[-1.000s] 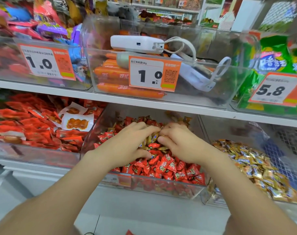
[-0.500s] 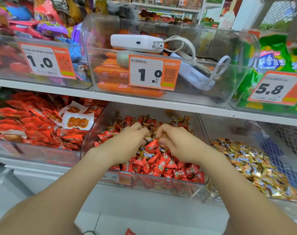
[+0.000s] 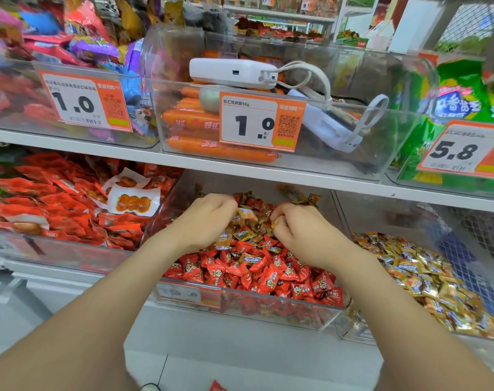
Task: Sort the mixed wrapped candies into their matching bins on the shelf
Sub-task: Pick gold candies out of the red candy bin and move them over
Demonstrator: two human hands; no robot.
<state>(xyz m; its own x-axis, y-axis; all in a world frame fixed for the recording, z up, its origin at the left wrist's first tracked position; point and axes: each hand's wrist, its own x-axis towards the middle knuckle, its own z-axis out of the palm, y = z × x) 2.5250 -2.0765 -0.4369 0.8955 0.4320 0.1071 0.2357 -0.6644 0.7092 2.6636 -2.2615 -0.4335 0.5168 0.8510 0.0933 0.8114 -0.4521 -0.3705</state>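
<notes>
Wrapped candies lie mixed in the clear middle bin at lower centre of the frame, red ones thick along the front and gold ones strewn over the back of the heap. At lower left, just beside it, sits a bin of red snack packets.

The left hand is down on the heap, fingers curled round some gold candies. Close beside it, the right hand pinches one gold piece between thumb and fingertips. At lower right, the gold bin stands against the middle one, already well filled.

The trouble I'd expect comes from the left hand. A loose fistful of slippery wrappers could shed a piece over the low front wall on the way across, and one red wrapper already lies on the floor at bottom centre. A red candy could also ride along unnoticed in the clutch.

By count there are two hands, three bins on this lower shelf and one piece on the floor. The candies are far too many to count, and I cannot tell how many the left hand holds.
</notes>
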